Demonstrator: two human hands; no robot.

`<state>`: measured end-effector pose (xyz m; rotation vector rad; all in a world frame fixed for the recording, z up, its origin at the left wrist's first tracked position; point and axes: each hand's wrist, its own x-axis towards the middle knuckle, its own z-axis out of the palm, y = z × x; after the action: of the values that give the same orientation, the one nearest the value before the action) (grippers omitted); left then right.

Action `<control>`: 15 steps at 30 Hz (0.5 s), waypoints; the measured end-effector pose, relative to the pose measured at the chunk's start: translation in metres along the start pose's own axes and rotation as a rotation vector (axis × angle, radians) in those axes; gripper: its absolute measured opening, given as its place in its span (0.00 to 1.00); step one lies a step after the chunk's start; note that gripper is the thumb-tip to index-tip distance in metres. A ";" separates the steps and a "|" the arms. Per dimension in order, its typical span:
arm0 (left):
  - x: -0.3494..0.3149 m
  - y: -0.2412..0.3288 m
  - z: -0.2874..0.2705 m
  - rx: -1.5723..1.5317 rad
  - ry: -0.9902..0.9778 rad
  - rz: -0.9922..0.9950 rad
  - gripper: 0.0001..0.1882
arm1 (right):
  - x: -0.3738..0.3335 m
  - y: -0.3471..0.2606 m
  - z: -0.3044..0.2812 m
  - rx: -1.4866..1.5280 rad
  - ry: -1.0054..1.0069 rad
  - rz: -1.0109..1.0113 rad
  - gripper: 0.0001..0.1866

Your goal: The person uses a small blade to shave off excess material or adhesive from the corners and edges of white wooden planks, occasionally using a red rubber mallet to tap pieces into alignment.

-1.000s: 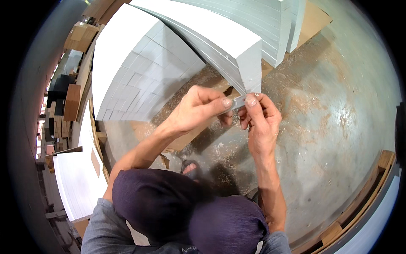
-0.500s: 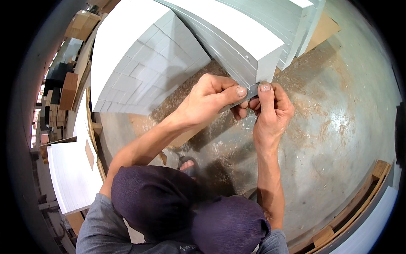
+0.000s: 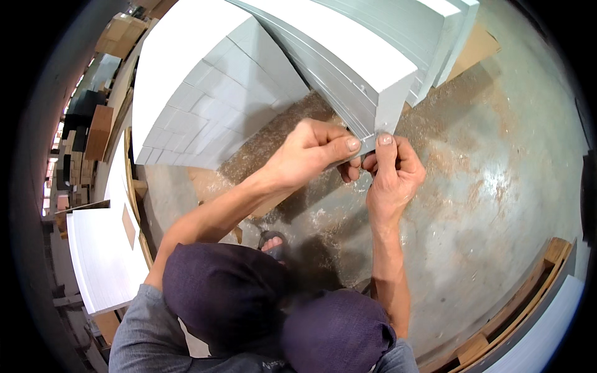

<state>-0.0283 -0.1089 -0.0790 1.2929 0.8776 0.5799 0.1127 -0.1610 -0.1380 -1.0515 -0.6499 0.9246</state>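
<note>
Both hands come together at the near lower corner of a stack of grey boards with a white top (image 3: pixel 367 43). My left hand (image 3: pixel 305 152) is closed, its thumb pressed over curled fingers on a thin grey strip (image 3: pixel 365 145). On the strip's other end, my right hand (image 3: pixel 395 171) pinches with the thumb on top and the fingers curled beneath. The fingers partly hide the strip, and its material cannot be made out. Whether it touches the boards' corner is unclear.
Left of the hands stands another stack of grey-edged boards (image 3: pixel 205 105). White panels (image 3: pixel 106 255) lie at the far left. A wooden pallet (image 3: pixel 556 252) is at the lower right. Brown dust (image 3: pixel 267 140) is scattered over the concrete floor (image 3: pixel 472 217), where my sandalled foot (image 3: pixel 272 242) rests.
Both hands have shifted slightly downward, the right one also a little to the left. They keep their pinch on the strip, which now looks lighter between the thumbs.
</note>
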 end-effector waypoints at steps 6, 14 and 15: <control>0.000 0.010 0.005 -0.013 0.055 0.004 0.16 | 0.008 -0.023 0.009 0.034 -0.016 0.021 0.13; -0.002 0.007 0.006 -0.030 0.050 -0.050 0.16 | 0.006 -0.010 0.001 -0.007 -0.010 0.033 0.13; -0.003 0.009 0.007 -0.035 0.067 -0.031 0.16 | 0.007 -0.015 0.003 0.000 -0.018 0.015 0.13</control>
<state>-0.0228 -0.1131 -0.0690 1.2325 0.9369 0.6145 0.1182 -0.1563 -0.1227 -1.0502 -0.6576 0.9479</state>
